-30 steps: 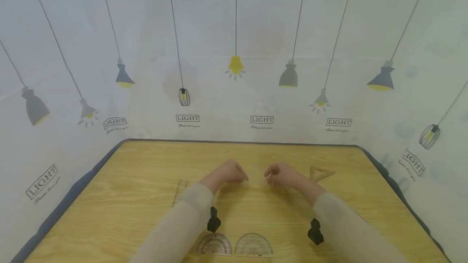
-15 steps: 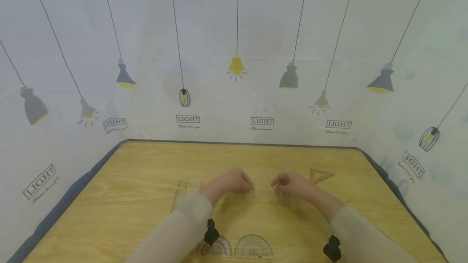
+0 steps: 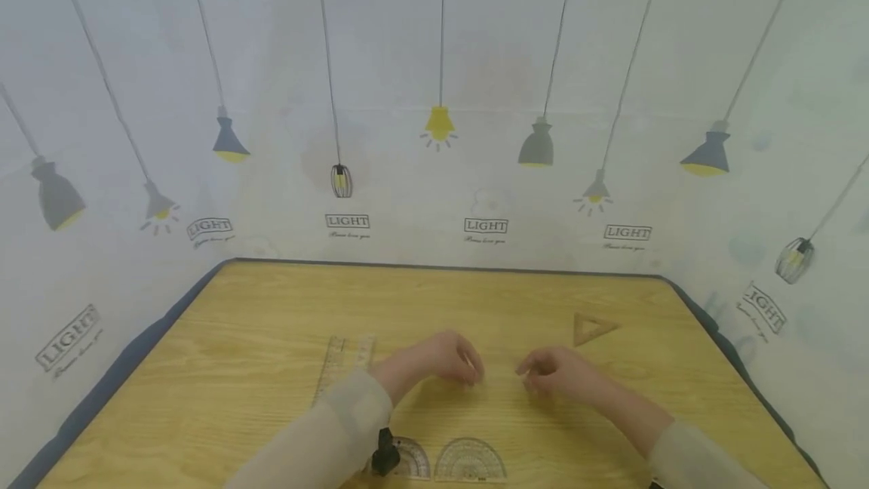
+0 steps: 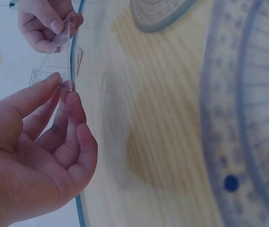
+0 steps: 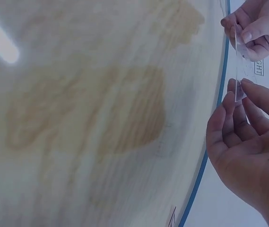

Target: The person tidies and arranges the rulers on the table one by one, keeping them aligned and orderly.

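Note:
Both hands hold a thin clear plastic set square (image 4: 55, 61) between them, one at each end, over the table. It is almost invisible in the head view, but its printed lines show in the left wrist view. My left hand (image 3: 448, 357) pinches one end between thumb and fingertips, the other fingers curled loosely. At the opposite end, my right hand (image 3: 560, 374) pinches likewise, seen close up in the right wrist view. In that view the piece stands nearly edge-on.
Two clear protractors (image 3: 471, 460) lie side by side at the near edge, the left one partly behind a black wrist mount (image 3: 385, 453). A clear ruler (image 3: 330, 361) lies left, partly under the left sleeve. A brownish triangle (image 3: 579, 329) lies right on the wooden table (image 3: 271, 300).
Both hands have come nearer the body and slightly to the right, keeping their pinch. The brownish triangle and the protractors have stayed where they were.

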Demonstrator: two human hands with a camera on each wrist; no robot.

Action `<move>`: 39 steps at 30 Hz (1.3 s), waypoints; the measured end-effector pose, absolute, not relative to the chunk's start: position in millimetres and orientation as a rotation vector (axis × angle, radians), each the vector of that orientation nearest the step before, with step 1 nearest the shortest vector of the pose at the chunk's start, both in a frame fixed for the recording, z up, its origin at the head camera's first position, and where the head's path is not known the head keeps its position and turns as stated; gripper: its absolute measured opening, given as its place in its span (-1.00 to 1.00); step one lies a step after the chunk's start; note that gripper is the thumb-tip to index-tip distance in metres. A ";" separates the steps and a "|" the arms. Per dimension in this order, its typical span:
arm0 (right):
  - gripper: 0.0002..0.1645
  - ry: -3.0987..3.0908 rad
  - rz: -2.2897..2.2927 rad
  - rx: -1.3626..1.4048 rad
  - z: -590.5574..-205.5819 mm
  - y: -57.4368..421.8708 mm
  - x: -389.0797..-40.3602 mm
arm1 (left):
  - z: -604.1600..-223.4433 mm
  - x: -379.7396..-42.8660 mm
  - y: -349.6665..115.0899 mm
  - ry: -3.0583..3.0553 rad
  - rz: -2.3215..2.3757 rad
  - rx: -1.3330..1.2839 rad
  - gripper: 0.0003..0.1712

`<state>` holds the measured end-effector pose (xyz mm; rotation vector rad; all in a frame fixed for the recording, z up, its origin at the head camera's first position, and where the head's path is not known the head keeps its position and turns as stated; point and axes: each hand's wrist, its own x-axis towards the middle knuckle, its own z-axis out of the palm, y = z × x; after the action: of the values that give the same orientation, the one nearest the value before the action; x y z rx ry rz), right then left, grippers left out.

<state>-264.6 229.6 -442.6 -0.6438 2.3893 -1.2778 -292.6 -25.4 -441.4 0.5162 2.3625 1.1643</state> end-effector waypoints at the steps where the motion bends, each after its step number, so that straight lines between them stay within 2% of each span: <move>1: -0.74 2.397 -1.272 -0.642 -442.3 230.7 -261.8 | -442.0 -290.9 -24.5 2.349 1.175 0.521 -0.94; 12: -0.73 2.421 -1.224 -0.662 -438.9 246.8 -234.7 | -441.7 -265.0 -11.3 2.270 1.181 0.582 -0.93; 18: -0.76 2.402 -1.232 -0.635 -435.8 255.6 -219.6 | -438.4 -252.9 1.5 2.334 1.050 0.706 -0.94; 24: -0.78 2.424 -1.188 -0.600 -440.7 264.4 -211.1 | -440.9 -245.3 17.0 2.451 0.867 0.763 -0.89; 39: -0.80 2.379 -1.201 -0.604 -451.8 285.9 -193.6 | -446.9 -227.0 38.3 2.443 0.816 0.884 -0.85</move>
<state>-193.6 285.9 -451.8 -0.6040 2.3795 -1.2010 -227.0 38.3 -446.9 0.8836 2.4432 0.8164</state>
